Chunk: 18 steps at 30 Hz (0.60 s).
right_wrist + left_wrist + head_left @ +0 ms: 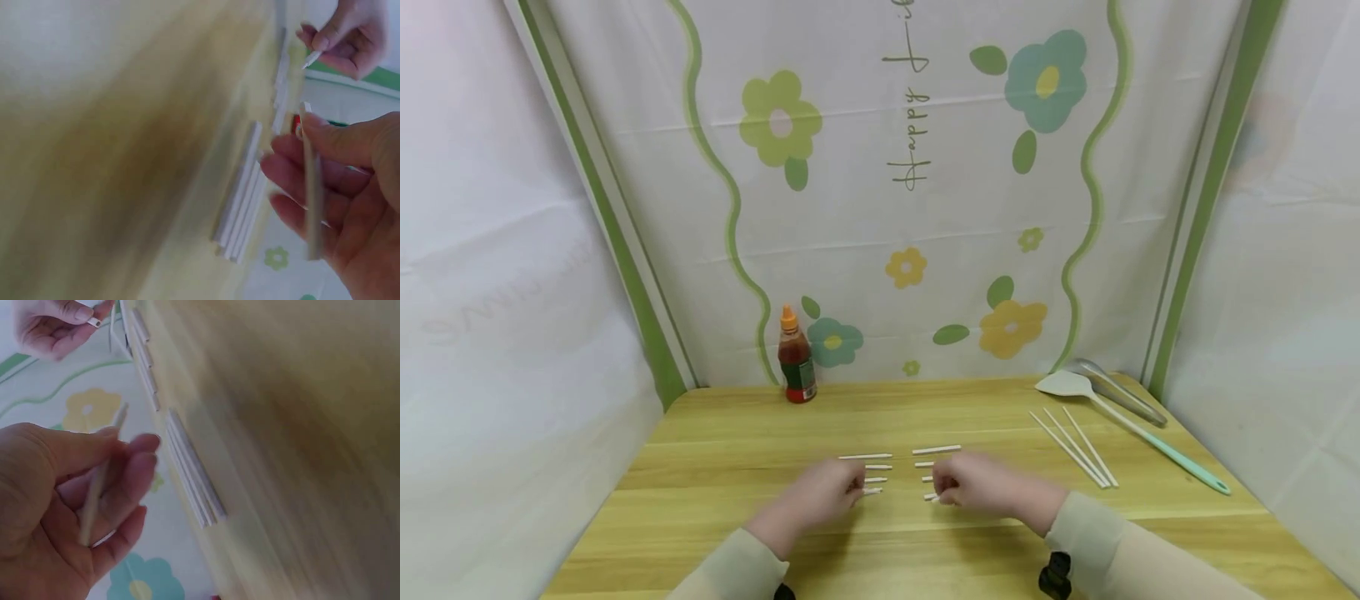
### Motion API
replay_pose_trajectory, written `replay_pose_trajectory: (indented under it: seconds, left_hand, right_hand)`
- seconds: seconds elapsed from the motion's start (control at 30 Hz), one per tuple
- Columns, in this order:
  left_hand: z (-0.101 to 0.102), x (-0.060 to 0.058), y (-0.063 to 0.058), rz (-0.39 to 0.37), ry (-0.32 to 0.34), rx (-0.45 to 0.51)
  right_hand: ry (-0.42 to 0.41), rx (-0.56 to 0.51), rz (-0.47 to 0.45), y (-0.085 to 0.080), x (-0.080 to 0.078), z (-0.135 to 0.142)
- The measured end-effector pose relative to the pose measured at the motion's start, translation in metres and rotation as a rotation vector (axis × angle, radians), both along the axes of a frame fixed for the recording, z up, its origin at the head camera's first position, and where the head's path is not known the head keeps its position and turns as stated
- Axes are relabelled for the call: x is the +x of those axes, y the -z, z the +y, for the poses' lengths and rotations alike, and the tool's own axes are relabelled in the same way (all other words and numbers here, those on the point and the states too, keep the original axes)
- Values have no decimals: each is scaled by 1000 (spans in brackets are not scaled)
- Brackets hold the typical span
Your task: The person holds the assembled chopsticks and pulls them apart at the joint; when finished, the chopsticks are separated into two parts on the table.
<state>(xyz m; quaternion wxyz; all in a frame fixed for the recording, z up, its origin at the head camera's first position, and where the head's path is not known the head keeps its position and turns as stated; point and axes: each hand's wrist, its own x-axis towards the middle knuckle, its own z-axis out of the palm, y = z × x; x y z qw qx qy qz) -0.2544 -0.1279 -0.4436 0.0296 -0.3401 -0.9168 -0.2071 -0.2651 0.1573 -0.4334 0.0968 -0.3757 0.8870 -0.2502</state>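
1. The left hand (823,493) hangs low over the wooden table (715,467), its fingers curled round a short white stick (94,487) that runs across the palm under the thumb, as the left wrist view shows.
2. Just beyond that hand's fingertips lies the left stack of short sticks (868,473): four pieces one behind another, each with its long axis running left to right, ends pointing at the gap between the hands.
3. Across that narrow gap lies the right stack of short sticks (932,467), also lying left to right, with the farthest piece the longest. Each stack touches or nearly touches its own hand, so neither hand has to cross over.
4. The right hand (981,483) is level with the left one, near it but not touching. It pinches another white stick piece (310,181) between thumb and fingers.
5. Far to the right of the right hand lie three long uncut sticks (1075,447), side by side and slanting away; that hand is the nearer one.
6. The sticks are thin, straight, plain white and blunt-ended; motion blur hides finer detail.
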Motion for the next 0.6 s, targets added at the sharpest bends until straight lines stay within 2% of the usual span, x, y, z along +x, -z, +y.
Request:
replay_pose_trajectory:
  seconds: [0.1, 0.17, 0.33, 0.47, 0.6]
  left_hand:
    - [4, 1, 3, 40, -18, -87]
    - [6, 0, 5, 38, -27, -127]
    - [10, -2, 9, 6, -54, -172]
    - [10, -2, 11, 19, -46, -182]
    - [10, -2, 11, 12, -42, -182]
  right_hand:
    - [-29, 88, 181, 11, 2, -4]
    - [-35, 120, 245, 16, 3, -6]
    - [-13, 156, 239, 20, 4, -10]
    - [-21, 153, 250, 21, 5, -11]
    - [1, 69, 245, 25, 1, -5]
